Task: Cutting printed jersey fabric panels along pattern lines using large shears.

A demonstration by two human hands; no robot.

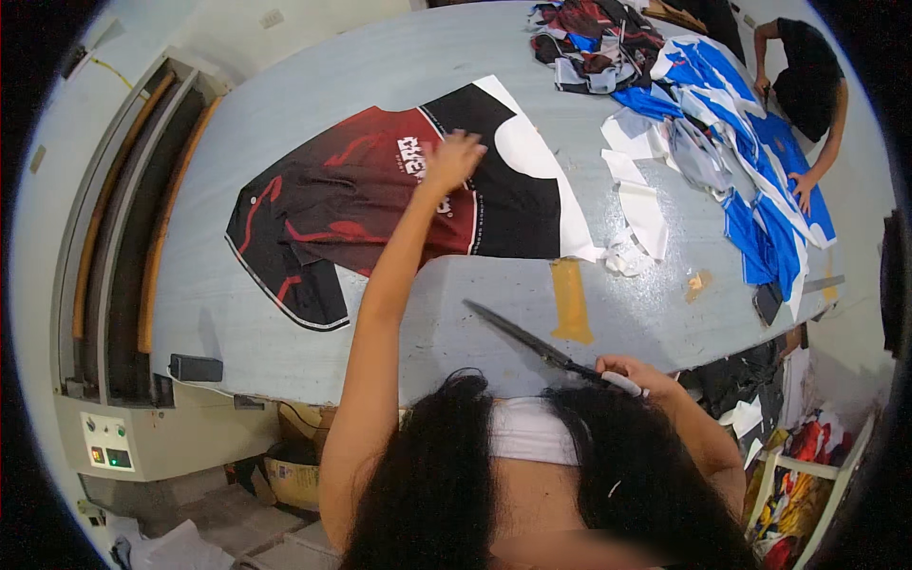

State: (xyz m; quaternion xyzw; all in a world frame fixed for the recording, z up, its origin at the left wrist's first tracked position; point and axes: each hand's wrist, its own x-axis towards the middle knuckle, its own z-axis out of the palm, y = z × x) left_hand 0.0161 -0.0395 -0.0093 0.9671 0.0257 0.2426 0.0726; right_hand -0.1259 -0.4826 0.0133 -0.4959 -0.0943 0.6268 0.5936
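Red-and-black printed fabric (351, 214) spread flat on grey table (247, 313) | left hand (453, 157) rests on it, fingers together, best pressed firm | right hand (638, 373) curled round scissors (541, 350), blades parted, near table edge | keep cloth smooth

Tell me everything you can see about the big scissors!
The scissors are long, with dark, slim blades that look like metal. The blades look shut or nearly so and point up and to the left, over the front edge of the grey table. The handle end is pale and sits inside the person's right hand, which grips it. They are held in the air, not cutting anything, and are apart from the red and black printed fabric.
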